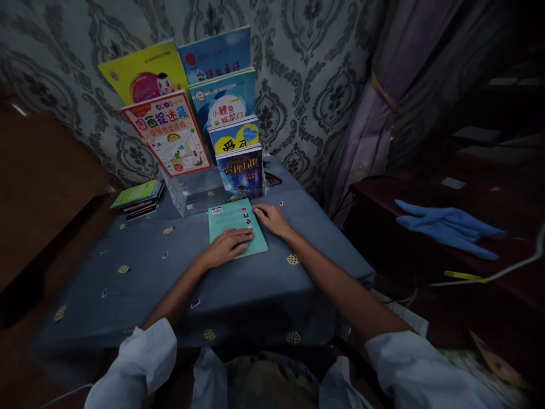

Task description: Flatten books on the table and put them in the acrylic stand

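A teal book (pixel 227 218) lies flat on the cloth-covered table, with a barcode in its far left corner and small pictures along its right side. My left hand (pixel 227 245) rests on the near part of this book, palm down and fingers stretched out. At the book's right edge is my right hand (pixel 275 220), its fingertips at the far part of that edge and its fingers loosely extended. Neither hand is gripping anything. Just beyond the book stands a clear display rack (pixel 191 196).
The rack bears several upright books, among them a red-bordered book (pixel 174 136) and a dark blue book (pixel 242 173). A book stack (pixel 138 199) lies at the table's left. Glasses (pixel 273 179) are behind the rack. A blue glove (pixel 447 227) lies on the dark surface to the right.
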`<action>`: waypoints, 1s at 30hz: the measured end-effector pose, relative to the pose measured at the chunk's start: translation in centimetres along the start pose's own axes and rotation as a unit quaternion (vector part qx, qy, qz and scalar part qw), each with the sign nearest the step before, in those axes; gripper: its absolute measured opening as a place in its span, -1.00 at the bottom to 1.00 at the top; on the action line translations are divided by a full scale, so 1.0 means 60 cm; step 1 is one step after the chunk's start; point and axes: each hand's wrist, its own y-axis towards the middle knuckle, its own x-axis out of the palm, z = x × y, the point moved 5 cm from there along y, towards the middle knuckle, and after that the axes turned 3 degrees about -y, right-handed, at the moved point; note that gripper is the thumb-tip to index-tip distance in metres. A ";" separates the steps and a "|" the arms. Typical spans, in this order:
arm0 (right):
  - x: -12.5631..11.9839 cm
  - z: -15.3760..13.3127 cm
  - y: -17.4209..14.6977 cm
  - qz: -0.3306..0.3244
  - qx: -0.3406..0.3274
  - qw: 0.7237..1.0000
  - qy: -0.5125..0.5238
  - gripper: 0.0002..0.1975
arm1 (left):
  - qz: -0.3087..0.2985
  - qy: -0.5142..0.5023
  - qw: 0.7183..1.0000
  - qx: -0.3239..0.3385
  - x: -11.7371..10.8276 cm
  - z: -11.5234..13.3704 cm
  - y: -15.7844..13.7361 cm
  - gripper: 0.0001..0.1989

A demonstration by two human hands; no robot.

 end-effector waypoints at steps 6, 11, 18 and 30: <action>-0.001 0.002 0.002 -0.003 0.010 1.000 -0.005 -0.70 | 0.113 0.018 0.987 -0.116 -0.050 -0.143 -0.018 -0.44; -0.002 0.001 0.003 -0.010 0.010 1.000 -0.005 -0.70 | 0.184 0.029 0.966 -0.180 -0.076 -0.219 -0.041 -0.41; -0.002 -0.002 0.000 -0.016 0.014 1.000 0.006 -0.70 | 0.191 0.028 0.966 -0.169 -0.069 -0.237 -0.045 -0.43; -0.002 -0.006 -0.003 -0.010 0.025 0.999 0.029 -0.70 | 0.182 0.013 0.969 -0.165 -0.066 -0.192 -0.076 -0.46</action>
